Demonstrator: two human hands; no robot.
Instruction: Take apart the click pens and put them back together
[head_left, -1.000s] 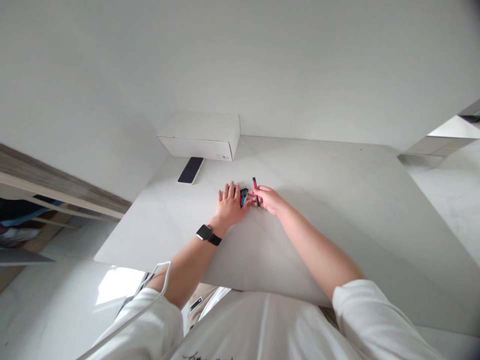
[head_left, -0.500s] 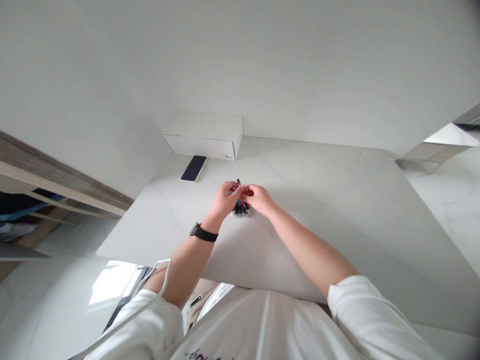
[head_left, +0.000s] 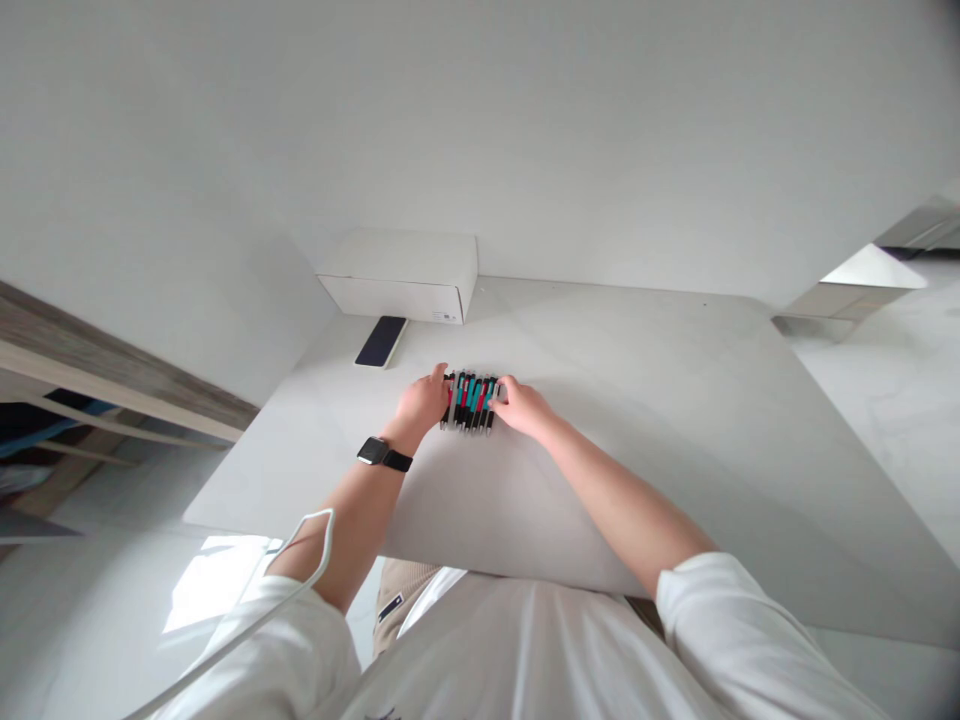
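Several pens [head_left: 471, 400] lie side by side in a row on the white table, with black, red, teal and pale barrels and silvery tips toward me. At the row's left end is my left hand [head_left: 424, 402], open, its fingers stretched along the outermost pens and partly hidden. My right hand [head_left: 519, 405] is at the right end, touching the last pen, with thumb and index finger apart. Its other fingers are tucked out of sight. A black-banded watch [head_left: 384, 453] is on my left wrist.
A white box [head_left: 394, 295] stands against the wall at the table's back left. In front of it lies a dark-screened phone [head_left: 381, 341]. The white table [head_left: 637, 400] reaches far to the right. A white cable [head_left: 330, 530] runs along my left arm.
The pens were bunched together between both hands; now they are spread in a flat row. My left hand has moved left, and the fingers of both hands have come apart.
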